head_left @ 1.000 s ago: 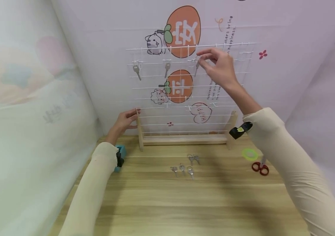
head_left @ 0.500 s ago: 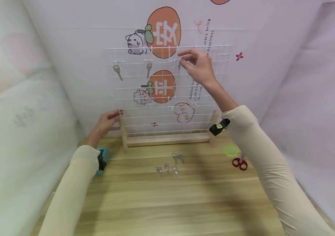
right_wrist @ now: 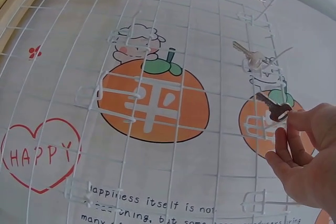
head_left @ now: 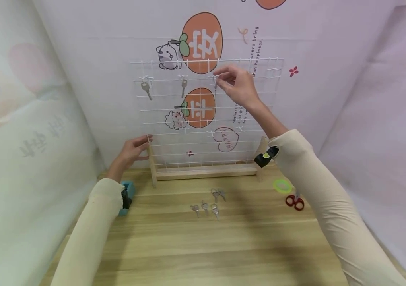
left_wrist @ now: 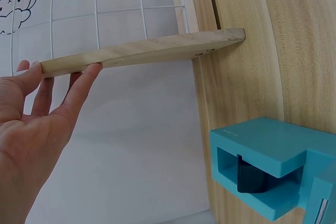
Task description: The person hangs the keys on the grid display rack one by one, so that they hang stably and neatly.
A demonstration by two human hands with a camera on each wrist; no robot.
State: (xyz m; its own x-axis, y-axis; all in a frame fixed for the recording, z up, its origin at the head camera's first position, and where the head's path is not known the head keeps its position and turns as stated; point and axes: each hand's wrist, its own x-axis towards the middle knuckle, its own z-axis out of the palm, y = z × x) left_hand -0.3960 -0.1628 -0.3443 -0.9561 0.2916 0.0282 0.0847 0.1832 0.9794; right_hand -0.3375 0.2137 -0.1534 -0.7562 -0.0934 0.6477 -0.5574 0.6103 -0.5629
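A white wire grid rack (head_left: 174, 109) stands on wooden feet at the back of the table. My left hand (head_left: 131, 152) holds its left wooden side post (left_wrist: 142, 51), thumb and fingers on either side in the left wrist view. At a hook in the grid's upper row, my right hand (head_left: 238, 85) pinches a key (right_wrist: 273, 107) near its head; its blade points away from the fingers. Whether its ring is over the hook cannot be made out. Two other keys, one at the left (head_left: 146, 89) and one in the middle (head_left: 184, 87), hang from hooks in that row.
Several keys with rings (head_left: 204, 206) lie on the wooden table (head_left: 203, 246) before the rack. Red-handled scissors (head_left: 294, 201) and a yellow-green ring-shaped item (head_left: 282, 186) are at the right. A teal tape dispenser (left_wrist: 262, 156) stands at the left. More hooks (head_left: 240, 129) sit lower on the grid.
The head view has shifted, moving the scene left in it. My right hand has moved slightly left and closer to the hook with the key. My left hand stays on the post.
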